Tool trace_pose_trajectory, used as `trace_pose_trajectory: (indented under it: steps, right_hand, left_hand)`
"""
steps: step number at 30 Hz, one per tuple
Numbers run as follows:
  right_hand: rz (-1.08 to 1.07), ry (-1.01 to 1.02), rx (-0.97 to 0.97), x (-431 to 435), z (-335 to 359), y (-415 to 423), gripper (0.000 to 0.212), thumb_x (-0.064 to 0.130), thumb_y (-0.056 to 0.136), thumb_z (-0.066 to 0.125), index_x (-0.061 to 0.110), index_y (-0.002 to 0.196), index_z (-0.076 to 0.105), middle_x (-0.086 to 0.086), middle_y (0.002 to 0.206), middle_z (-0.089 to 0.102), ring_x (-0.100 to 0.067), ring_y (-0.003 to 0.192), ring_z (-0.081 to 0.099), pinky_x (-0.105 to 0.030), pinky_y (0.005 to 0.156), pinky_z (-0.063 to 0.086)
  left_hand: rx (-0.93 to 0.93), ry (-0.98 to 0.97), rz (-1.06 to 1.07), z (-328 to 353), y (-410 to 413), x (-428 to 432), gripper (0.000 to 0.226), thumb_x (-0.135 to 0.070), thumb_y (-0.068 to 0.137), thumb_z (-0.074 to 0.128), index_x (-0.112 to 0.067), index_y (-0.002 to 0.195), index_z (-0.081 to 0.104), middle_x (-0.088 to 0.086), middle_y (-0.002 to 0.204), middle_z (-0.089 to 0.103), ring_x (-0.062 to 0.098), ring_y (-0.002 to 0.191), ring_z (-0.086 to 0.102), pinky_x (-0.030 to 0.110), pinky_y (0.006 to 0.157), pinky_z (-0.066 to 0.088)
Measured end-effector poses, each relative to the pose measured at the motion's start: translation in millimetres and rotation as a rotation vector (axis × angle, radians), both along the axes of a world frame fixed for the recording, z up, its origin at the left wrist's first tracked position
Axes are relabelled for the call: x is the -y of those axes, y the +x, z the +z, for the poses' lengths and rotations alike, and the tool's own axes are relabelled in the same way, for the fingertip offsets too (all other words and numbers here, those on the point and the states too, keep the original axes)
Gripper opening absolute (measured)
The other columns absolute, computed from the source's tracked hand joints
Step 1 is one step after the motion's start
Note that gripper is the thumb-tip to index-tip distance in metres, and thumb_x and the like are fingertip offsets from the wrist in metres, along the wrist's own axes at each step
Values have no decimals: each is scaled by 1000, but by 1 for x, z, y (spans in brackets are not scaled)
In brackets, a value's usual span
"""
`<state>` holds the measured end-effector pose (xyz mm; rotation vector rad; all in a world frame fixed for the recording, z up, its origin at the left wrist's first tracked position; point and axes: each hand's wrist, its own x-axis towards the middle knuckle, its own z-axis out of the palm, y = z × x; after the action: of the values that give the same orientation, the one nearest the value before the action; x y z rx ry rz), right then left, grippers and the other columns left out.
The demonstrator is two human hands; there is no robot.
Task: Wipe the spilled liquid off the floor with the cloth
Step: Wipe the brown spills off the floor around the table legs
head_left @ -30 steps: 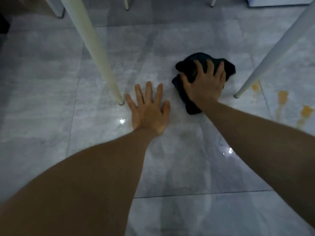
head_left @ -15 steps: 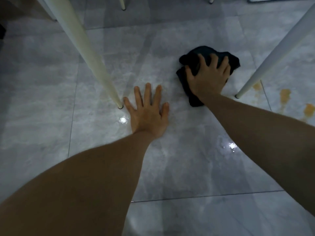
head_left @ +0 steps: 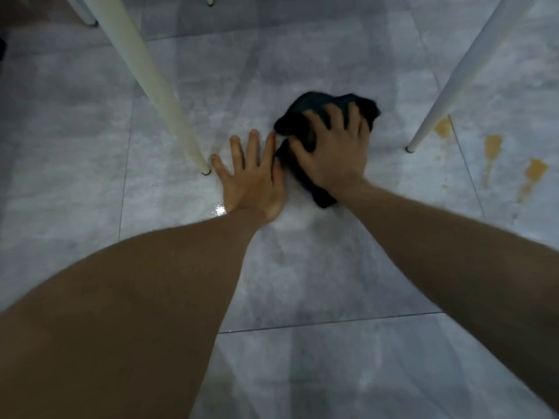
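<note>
A dark crumpled cloth (head_left: 311,104) lies on the grey tiled floor (head_left: 317,267) between two furniture legs. My right hand (head_left: 329,152) presses down on the cloth with fingers curled into it, covering its middle. My left hand (head_left: 251,179) lies flat on the floor with fingers spread, its right edge touching the cloth. Orange-brown spilled liquid (head_left: 491,146) sits in several streaky patches on the tile at the right, beyond the right leg and apart from the cloth.
A cream furniture leg (head_left: 151,83) slants down to its foot just left of my left hand. A white leg (head_left: 462,74) comes down to the right of the cloth. More legs (head_left: 87,19) stand at the top left. Tile joints cross the floor.
My right hand has slid the cloth leftward and nearer to me, until it meets my left hand. The left hand stays planted on the floor.
</note>
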<state>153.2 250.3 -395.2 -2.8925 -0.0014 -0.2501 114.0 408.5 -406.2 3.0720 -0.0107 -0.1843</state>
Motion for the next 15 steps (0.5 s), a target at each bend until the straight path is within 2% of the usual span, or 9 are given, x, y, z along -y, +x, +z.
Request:
trace_pose_trajectory:
  steps: [4, 7, 9, 11, 13, 15]
  right_hand:
    - [108, 4, 79, 29, -7, -85, 62, 68, 90, 45, 35, 140, 58, -5, 150, 51, -41, 146, 33, -54, 116, 27]
    - [35, -29, 60, 59, -6, -86, 63, 72, 91, 43, 35, 139, 58, -6, 148, 51, -42, 145, 34, -56, 116, 28]
    - [-83, -24, 36, 49, -3, -64, 65, 74, 91, 38, 35, 142, 54, -7, 151, 48, -43, 146, 31, -58, 117, 25]
    - [-93, -15, -9, 27, -1, -49, 68, 74, 91, 35, 36, 145, 50, -8, 155, 44, -44, 148, 26, -58, 118, 22]
    - [-24, -14, -19, 12, 0, -51, 68, 72, 91, 37, 35, 146, 50, -9, 154, 44, -44, 148, 26, -56, 117, 21]
    - [23, -8, 22, 18, 2, -74, 64, 69, 91, 42, 33, 143, 54, -9, 150, 49, -44, 145, 31, -55, 115, 25]
  left_hand:
    - [19, -35, 7, 2, -3, -3, 59, -40, 104, 8, -26, 160, -5, -4, 169, -6, 29, 154, -9, 66, 118, -2]
    - [54, -98, 1, 5, -5, -2, 58, -38, 104, 12, -23, 160, 6, -5, 169, 4, 24, 155, -1, 64, 119, 0]
    - [163, -181, -63, 10, -9, -2, 54, -32, 102, 21, -21, 154, 29, 0, 162, 27, 25, 149, 23, 60, 117, 15]
    - [283, -200, -178, 14, -17, -1, 47, -26, 96, 30, -19, 138, 50, 5, 144, 48, 28, 131, 45, 53, 107, 32]
    - [268, -196, -202, 16, -22, 0, 42, -26, 96, 37, -18, 134, 53, 4, 140, 52, 27, 130, 46, 52, 108, 32]
    - [139, -165, -155, 16, -30, 4, 49, -36, 101, 34, -22, 147, 40, 2, 155, 39, 25, 146, 29, 58, 118, 18]
